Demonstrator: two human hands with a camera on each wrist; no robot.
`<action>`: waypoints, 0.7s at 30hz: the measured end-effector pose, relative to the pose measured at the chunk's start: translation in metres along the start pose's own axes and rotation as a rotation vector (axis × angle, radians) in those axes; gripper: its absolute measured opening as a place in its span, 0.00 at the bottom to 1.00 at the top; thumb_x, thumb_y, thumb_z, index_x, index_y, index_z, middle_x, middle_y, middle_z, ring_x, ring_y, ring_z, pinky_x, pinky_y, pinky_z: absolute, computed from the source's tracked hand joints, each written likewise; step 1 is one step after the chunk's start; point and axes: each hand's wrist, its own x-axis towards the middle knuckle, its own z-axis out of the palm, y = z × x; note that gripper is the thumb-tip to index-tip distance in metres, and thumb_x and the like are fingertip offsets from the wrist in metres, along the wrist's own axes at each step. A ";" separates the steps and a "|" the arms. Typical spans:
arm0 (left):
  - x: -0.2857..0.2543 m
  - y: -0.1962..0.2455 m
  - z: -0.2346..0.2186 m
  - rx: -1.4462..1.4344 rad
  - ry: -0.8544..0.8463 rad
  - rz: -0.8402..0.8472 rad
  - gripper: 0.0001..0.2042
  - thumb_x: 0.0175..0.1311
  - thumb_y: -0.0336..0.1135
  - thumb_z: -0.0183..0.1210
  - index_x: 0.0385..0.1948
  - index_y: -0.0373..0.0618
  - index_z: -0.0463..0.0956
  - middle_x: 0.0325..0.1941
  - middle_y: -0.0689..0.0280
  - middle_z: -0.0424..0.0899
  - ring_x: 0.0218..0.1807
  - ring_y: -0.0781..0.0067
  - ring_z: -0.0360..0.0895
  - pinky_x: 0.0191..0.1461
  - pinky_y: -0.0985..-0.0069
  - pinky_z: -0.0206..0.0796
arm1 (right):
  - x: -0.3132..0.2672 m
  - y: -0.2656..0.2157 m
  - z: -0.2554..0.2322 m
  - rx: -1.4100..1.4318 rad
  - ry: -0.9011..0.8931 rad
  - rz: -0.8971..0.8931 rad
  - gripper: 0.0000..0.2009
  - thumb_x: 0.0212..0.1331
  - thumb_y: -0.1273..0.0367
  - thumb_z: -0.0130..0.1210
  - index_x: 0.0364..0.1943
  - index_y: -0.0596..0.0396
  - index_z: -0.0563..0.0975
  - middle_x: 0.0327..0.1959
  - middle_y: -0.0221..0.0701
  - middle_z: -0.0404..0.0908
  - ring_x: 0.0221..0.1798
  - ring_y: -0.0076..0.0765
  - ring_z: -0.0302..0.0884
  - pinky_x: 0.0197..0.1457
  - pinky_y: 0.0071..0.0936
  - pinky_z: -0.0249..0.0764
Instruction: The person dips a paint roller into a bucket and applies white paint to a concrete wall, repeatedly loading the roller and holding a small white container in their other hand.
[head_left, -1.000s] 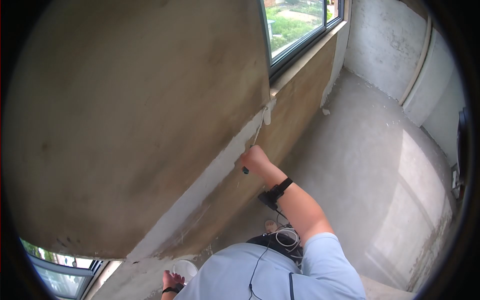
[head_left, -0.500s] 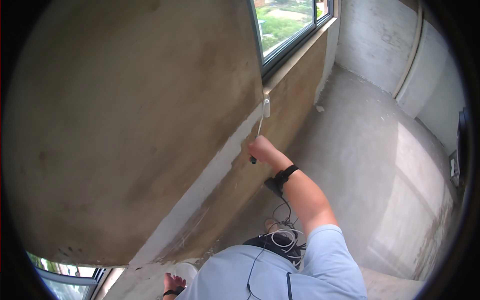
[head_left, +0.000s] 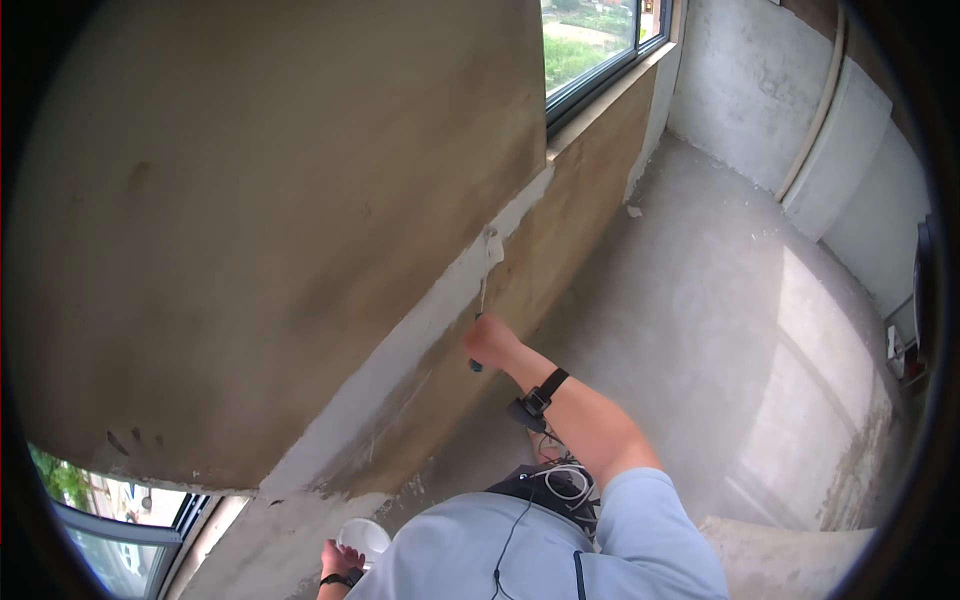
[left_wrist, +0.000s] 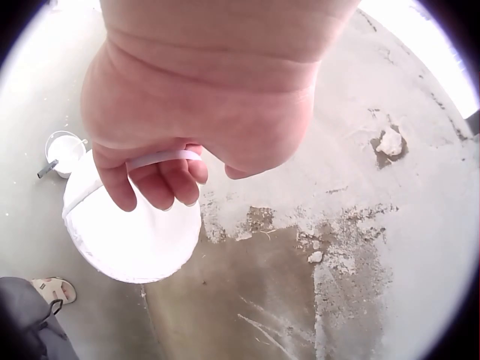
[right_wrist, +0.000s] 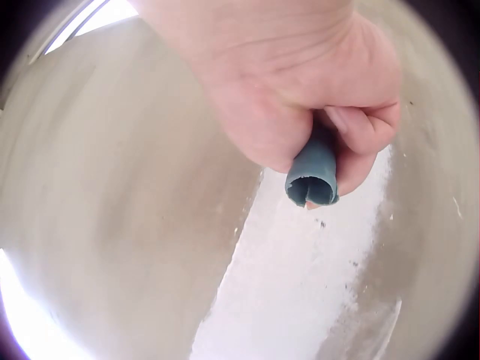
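Observation:
The right hand (head_left: pixel 490 342) grips the dark green handle (right_wrist: pixel 313 174) of a small paint roller, whose white roller head (head_left: pixel 495 247) lies against the wall on a pale painted band (head_left: pixel 370 385). In the right wrist view, the fingers of the right hand (right_wrist: pixel 300 97) curl round the hollow handle end. At the lower left, the left hand (head_left: pixel 340 560) holds a white bucket (head_left: pixel 366 541); in the left wrist view, the fingers of the left hand (left_wrist: pixel 195 120) hook under the thin handle of the bucket (left_wrist: pixel 139 236), which hangs below.
A window (head_left: pixel 590 50) with a sill sits in the wall above, another window (head_left: pixel 125 530) at the lower left. Grey concrete floor (head_left: pixel 640 290) spreads on the right. A smaller white pail (left_wrist: pixel 67 152) stands on the floor. Cables (head_left: pixel 570 482) hang at the person's waist.
The right hand first moved slightly up the wall, then came back down and left along the pale band with the roller. The left hand still holds the bucket.

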 end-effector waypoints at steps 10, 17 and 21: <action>0.030 -0.004 -0.080 0.058 0.003 0.025 0.15 0.58 0.54 0.44 0.30 0.53 0.62 0.26 0.70 0.62 0.30 0.70 0.61 0.53 0.54 0.54 | -0.027 -0.126 0.008 0.166 0.008 -0.078 0.11 0.49 0.73 0.49 0.13 0.61 0.76 0.19 0.41 0.81 0.25 0.41 0.82 0.32 0.33 0.78; 0.043 -0.013 -0.110 0.104 0.070 0.007 0.18 0.59 0.58 0.43 0.30 0.53 0.61 0.25 0.69 0.60 0.30 0.69 0.60 0.49 0.54 0.56 | -0.036 -0.177 0.004 0.900 -0.081 0.409 0.14 0.54 0.71 0.48 0.15 0.65 0.74 0.22 0.40 0.82 0.23 0.41 0.82 0.31 0.32 0.78; 0.047 -0.014 -0.115 0.120 0.074 -0.007 0.20 0.59 0.60 0.42 0.30 0.52 0.60 0.25 0.68 0.60 0.28 0.68 0.60 0.46 0.51 0.56 | -0.029 -0.164 0.018 0.445 0.013 0.084 0.07 0.45 0.70 0.56 0.19 0.59 0.79 0.23 0.38 0.82 0.29 0.45 0.81 0.34 0.36 0.76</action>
